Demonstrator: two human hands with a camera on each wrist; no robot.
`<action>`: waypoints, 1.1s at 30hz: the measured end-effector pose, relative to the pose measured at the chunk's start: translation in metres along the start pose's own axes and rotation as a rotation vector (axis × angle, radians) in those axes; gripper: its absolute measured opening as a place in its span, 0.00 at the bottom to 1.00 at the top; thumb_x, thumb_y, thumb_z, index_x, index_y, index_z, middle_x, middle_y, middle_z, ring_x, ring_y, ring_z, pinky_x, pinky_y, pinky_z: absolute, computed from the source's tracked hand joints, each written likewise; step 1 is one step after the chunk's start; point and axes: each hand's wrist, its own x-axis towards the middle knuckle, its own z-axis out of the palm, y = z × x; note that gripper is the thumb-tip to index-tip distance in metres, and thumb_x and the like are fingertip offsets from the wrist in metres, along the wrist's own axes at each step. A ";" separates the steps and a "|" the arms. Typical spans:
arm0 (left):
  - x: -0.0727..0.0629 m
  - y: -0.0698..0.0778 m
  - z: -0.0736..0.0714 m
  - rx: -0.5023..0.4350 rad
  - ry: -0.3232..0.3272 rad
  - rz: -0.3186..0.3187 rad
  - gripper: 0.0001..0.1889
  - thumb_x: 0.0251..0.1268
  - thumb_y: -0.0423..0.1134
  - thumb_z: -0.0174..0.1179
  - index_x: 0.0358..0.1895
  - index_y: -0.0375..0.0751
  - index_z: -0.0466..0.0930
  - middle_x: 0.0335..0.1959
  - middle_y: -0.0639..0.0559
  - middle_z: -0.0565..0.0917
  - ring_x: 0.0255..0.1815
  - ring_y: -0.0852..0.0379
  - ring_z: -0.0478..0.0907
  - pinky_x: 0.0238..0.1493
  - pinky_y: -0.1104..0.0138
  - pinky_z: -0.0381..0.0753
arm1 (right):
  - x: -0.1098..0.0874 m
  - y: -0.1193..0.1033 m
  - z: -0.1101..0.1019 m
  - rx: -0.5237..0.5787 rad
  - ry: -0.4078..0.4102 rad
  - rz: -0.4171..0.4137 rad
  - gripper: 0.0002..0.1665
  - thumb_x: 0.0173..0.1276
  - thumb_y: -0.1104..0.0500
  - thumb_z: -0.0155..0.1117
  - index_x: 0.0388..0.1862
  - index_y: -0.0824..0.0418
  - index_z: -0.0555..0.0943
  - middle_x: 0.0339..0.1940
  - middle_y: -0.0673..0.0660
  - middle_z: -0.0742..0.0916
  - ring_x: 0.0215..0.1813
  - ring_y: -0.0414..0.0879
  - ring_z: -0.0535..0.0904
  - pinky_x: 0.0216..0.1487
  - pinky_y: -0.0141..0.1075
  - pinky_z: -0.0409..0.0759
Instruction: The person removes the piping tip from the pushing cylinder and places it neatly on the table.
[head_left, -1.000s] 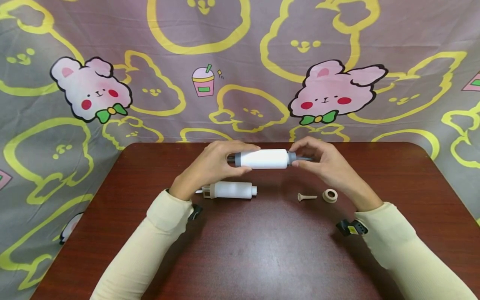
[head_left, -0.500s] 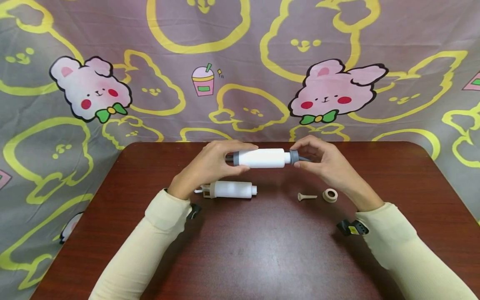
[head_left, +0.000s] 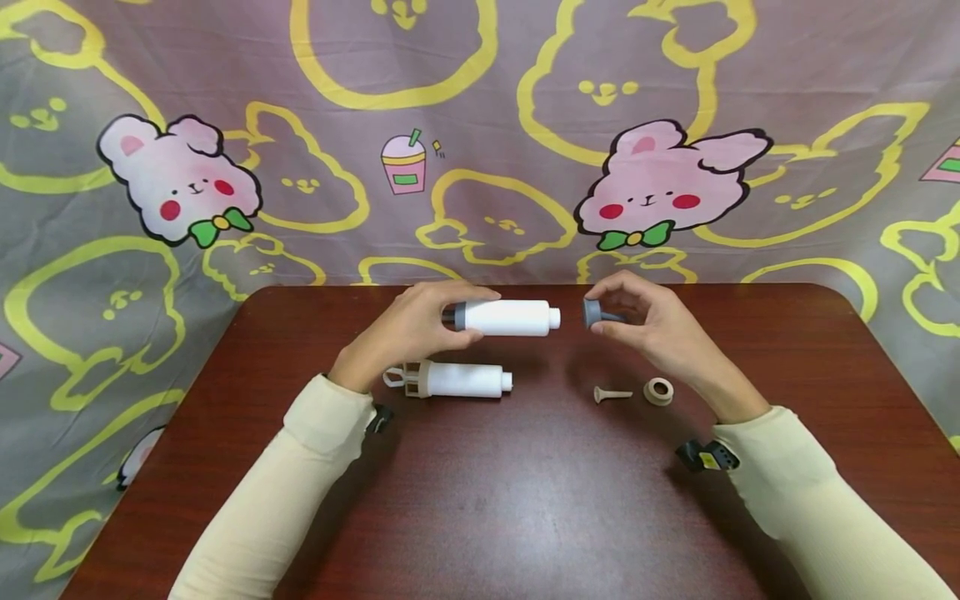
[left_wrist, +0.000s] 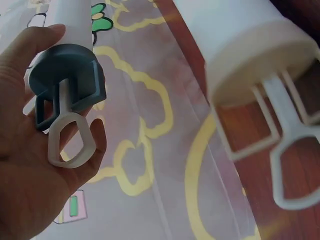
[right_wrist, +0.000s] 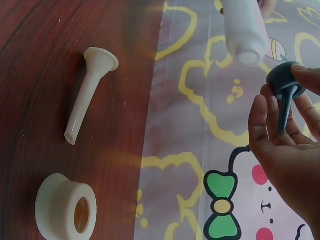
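Observation:
My left hand (head_left: 420, 321) grips a white syringe (head_left: 506, 317) by its grey-collared end, held level above the table. In the left wrist view, its dark collar (left_wrist: 65, 75) and white pull ring (left_wrist: 55, 142) stick out between palm and fingers. The narrow neck at the other end is bare. Across a small gap, my right hand (head_left: 645, 312) pinches a grey nozzle cap (head_left: 592, 313) between thumb and fingertips. A thin stem (right_wrist: 285, 112) runs from that cap toward the palm.
A second white syringe (head_left: 465, 380) with a beige collar lies on the table (head_left: 525, 500) in front of the left hand. To the right lie a beige flared nozzle (head_left: 612, 394) and a beige ring cap (head_left: 659, 392). A patterned cloth (head_left: 480, 125) hangs behind.
The grey nozzle cap has come off the syringe's neck. My left hand has drawn the syringe leftward, opening a gap, while the right hand has hardly moved.

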 end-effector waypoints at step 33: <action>0.000 -0.073 0.015 -0.125 -0.182 -0.190 0.24 0.65 0.38 0.74 0.65 0.51 0.85 0.62 0.51 0.87 0.50 0.54 0.79 0.54 0.59 0.79 | -0.003 0.008 -0.001 -0.005 -0.012 0.004 0.19 0.72 0.64 0.70 0.60 0.60 0.80 0.51 0.56 0.86 0.52 0.40 0.85 0.51 0.28 0.84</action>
